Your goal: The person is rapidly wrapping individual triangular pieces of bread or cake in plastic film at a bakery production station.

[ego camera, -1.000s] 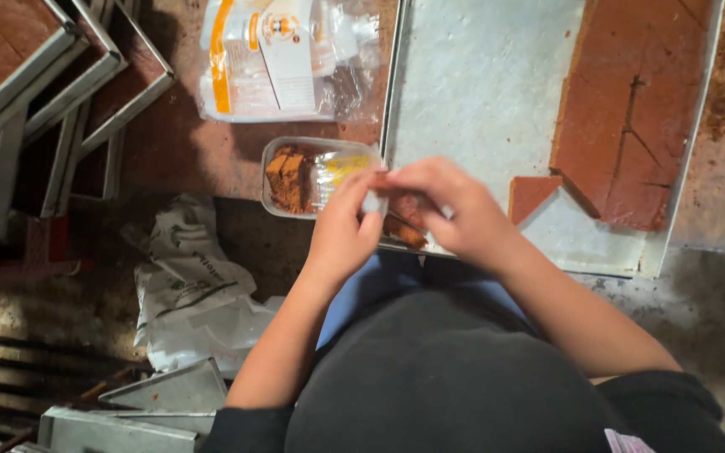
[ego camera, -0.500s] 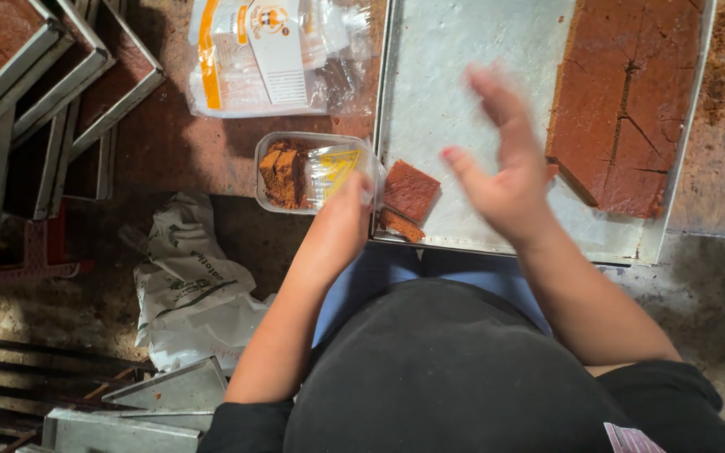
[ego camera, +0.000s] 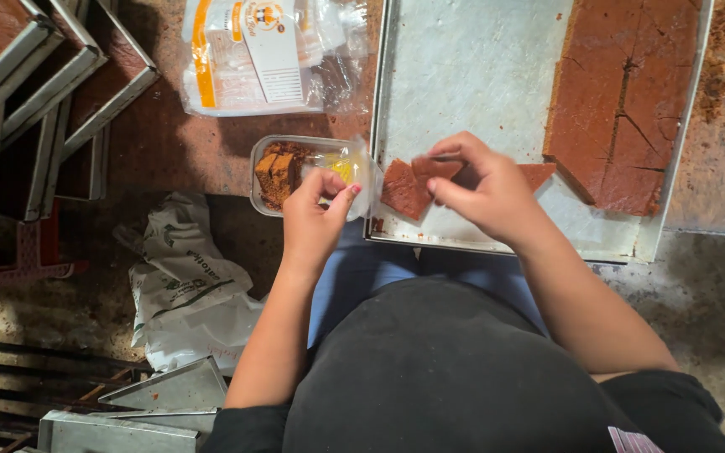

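My left hand (ego camera: 316,220) grips the near edge of a small clear plastic box (ego camera: 295,172) that holds brown cake pieces and a yellow bit. My right hand (ego camera: 484,189) pinches a thin brown cake slice (ego camera: 440,168) just above the near edge of a large metal tray (ego camera: 463,75). Another cut brown piece (ego camera: 402,191) lies on the tray next to it. A big slab of scored brown cake (ego camera: 623,101) fills the tray's right side.
A pack of clear plastic bags with orange print (ego camera: 262,54) lies beyond the box. Stacked metal trays with brown cake (ego camera: 27,75) sit at the far left. A crumpled white bag (ego camera: 186,289) and more metal pans (ego camera: 161,398) lie at my left side.
My right hand, raised with spread fingers half a second ago, has come down and closed on a cake slice at the tray's near edge. The left hand stays at the plastic box.
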